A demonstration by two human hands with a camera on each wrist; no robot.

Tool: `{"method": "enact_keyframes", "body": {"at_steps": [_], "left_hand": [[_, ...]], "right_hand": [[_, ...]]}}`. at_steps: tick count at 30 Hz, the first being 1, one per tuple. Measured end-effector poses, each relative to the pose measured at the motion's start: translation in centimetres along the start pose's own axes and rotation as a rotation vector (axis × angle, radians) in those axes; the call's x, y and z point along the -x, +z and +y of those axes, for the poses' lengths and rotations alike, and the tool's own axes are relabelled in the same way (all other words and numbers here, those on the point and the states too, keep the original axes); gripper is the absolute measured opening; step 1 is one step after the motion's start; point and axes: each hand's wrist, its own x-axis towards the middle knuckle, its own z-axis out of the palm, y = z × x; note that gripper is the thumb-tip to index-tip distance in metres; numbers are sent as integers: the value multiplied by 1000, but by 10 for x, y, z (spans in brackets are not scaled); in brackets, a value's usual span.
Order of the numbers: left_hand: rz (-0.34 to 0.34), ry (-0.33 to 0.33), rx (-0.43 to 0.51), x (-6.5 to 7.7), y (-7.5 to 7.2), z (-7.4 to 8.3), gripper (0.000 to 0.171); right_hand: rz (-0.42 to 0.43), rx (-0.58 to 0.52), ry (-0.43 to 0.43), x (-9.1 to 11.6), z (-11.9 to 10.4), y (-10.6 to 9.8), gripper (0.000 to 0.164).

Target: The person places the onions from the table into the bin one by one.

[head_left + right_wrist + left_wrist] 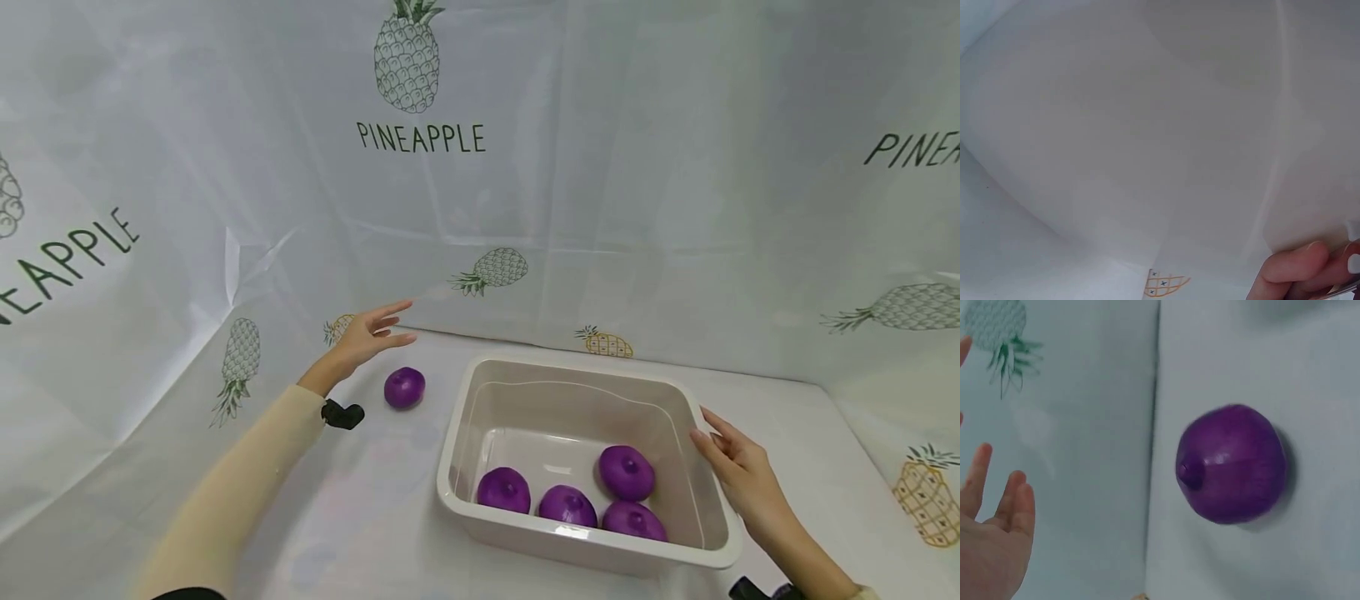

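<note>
My left hand (367, 335) hovers with its fingers extended, just behind and left of a lone purple onion (404, 388) on the white surface. In the left wrist view that onion (1232, 465) lies apart from the fingers (1021, 509), its pointed tip facing them. With my right hand (746, 479) I grip the right rim of a beige plastic bin (558, 371), thumb over the inner side. Several more purple onions (626, 472) lie bunched along the bin's near side. The right wrist view shows curled fingers (1297, 265) under the rim against the outer wall.
A white sheet (637, 208) printed with pineapples stands as a wall behind and at both sides. Its foot meets the white tabletop (375, 517) just beyond the bin and the lone onion.
</note>
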Motion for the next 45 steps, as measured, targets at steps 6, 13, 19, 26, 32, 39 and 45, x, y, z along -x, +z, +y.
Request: {"method": "enact_keyframes", "body": {"at_steps": [6,13,19,26,32,39,45], "left_hand": [[1,-16,-11,1,-1,-31,75],[-13,-116,-17,7,6,-63,81],[-29,-163,7,7,16,-82,81],[-20,-204,34,7,28,-103,82],[-14,-187,35,9,36,-114,77],[-14,-172,63,11,38,-125,75],[2,-167,54,18,36,-125,73]], "right_hand": [[7,16,9,0,0,-2,52],[-5,15,29,0,-1,-1,53],[2,19,36,0,-1,-2,54],[14,15,34,0,-1,-2,53],[5,7,46,1,-1,-2,54],[2,-26,43,0,1,-2,53],[15,-40,11,-1,0,3,52]]}}
